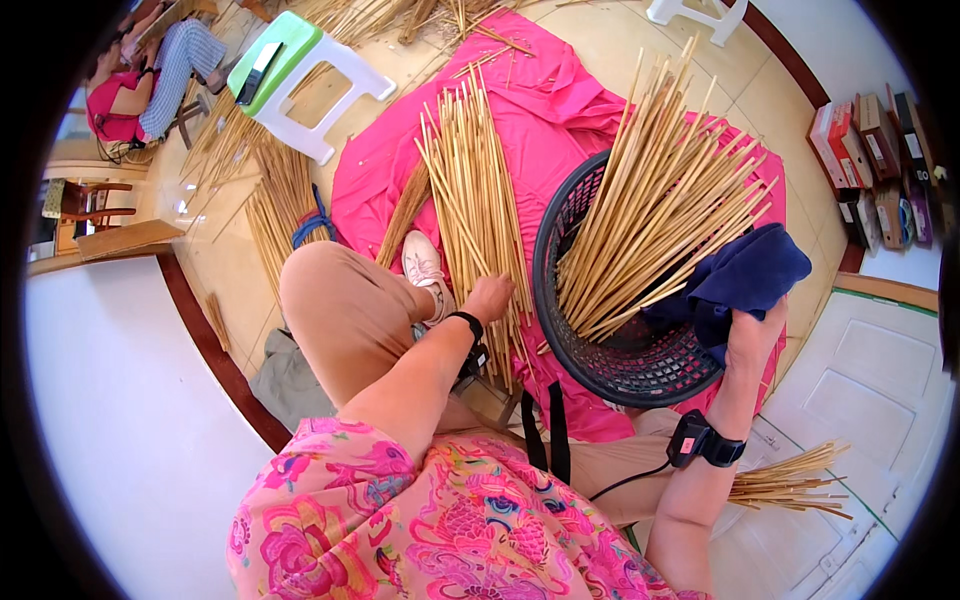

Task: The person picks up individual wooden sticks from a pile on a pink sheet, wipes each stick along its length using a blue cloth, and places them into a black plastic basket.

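My left hand rests at the lower part of a long pile of pale plant stalks. Its fingers curl down among them, and a few slanting stalks run to it. Whether it grips any is hidden. My right hand holds a bunched dark blue cloth over the right rim of a black plastic mesh basket. Inside the basket a thick sheaf of similar stalks leans, fanned out past the far rim. Part of the cloth hangs into the basket.
A pink cloth covers the floor beneath. Left of it lies a stalk bundle tied with blue cloth. A phone sits on a green-topped stool. Another person sits far left. Binders stand at right, above a white door.
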### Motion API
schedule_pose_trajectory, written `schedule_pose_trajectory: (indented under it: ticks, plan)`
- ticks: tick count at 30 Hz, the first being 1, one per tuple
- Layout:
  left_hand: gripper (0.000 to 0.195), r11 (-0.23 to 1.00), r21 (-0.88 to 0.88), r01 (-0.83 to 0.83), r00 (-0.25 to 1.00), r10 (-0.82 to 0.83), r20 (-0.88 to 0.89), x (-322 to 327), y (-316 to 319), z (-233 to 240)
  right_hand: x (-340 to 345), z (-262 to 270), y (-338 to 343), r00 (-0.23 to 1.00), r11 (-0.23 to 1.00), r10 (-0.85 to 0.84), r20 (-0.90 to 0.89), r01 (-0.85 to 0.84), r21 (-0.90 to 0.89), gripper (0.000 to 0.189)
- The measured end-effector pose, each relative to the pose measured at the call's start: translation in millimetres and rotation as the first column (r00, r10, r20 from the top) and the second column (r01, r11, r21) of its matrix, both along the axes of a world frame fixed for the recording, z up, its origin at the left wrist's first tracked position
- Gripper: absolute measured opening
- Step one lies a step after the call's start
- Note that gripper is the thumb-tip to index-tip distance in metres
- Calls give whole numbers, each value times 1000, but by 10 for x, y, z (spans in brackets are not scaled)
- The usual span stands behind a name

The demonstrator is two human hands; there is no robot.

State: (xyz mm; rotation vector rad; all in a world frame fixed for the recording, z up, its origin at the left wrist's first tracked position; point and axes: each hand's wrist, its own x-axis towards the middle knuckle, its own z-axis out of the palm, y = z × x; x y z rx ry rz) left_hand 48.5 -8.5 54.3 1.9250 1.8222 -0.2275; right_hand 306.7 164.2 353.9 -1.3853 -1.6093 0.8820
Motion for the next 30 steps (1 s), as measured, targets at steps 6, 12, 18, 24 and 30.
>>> schedule_pose_trajectory:
  ticks: [6, 12, 18, 24, 30]
  plan:
    - [24, 995, 82, 48, 999, -49, 13, -147, 418, -17, 81, -65, 10, 1000, 1000, 11, -17, -12, -7, 24]
    - [28, 983, 50, 179, 974, -169, -151, -230, 676, -193, 156, -119, -5, 999, 999, -6, -37, 4, -52, 25]
    - [32, 963, -2, 268, 909, -253, -332, -334, 887, -456, 131, -112, 24, 996, 996, -44, -75, 38, -78, 27]
    - [33, 964, -41, 262, 877, -255, -406, -331, 986, -467, 172, -112, 22, 1000, 992, -12, -17, 10, -123, 47]
    - [25, 949, -38, 313, 877, -305, -370, -402, 912, -484, 108, -69, -5, 996, 994, -86, -12, 85, -67, 26]
